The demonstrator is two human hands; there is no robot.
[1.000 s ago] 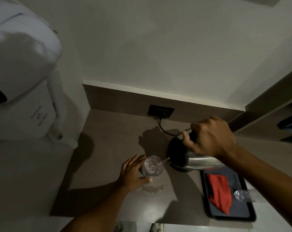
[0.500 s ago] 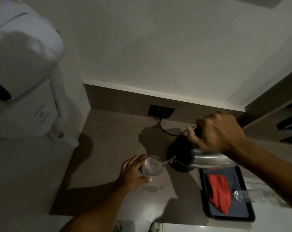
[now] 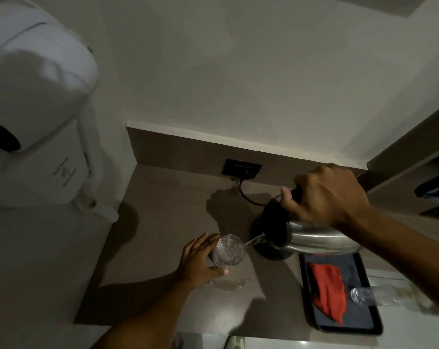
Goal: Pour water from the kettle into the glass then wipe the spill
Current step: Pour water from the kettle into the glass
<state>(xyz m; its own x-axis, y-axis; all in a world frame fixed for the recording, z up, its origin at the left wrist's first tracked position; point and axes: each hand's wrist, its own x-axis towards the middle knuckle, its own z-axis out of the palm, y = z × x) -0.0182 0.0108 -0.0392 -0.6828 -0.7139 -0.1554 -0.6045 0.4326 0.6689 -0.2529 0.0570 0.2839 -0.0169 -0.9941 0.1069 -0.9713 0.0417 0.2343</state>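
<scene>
Head view: right hand (image 3: 329, 195) clamps heavy kettle (image 3: 311, 238) by its handle, left hand (image 3: 200, 260) wraps slippery, fragile glass (image 3: 229, 250) at 9 o'clock of the spout

dim, perhaps windowless, plain wall (image 3: 238, 59)

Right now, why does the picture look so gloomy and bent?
Head view: dim light, hard shadows of both arms on the brown counter; glare streaks the steel kettle; the wide lens bows the wall edges; the white wall-mounted dryer looms, soft.
</scene>
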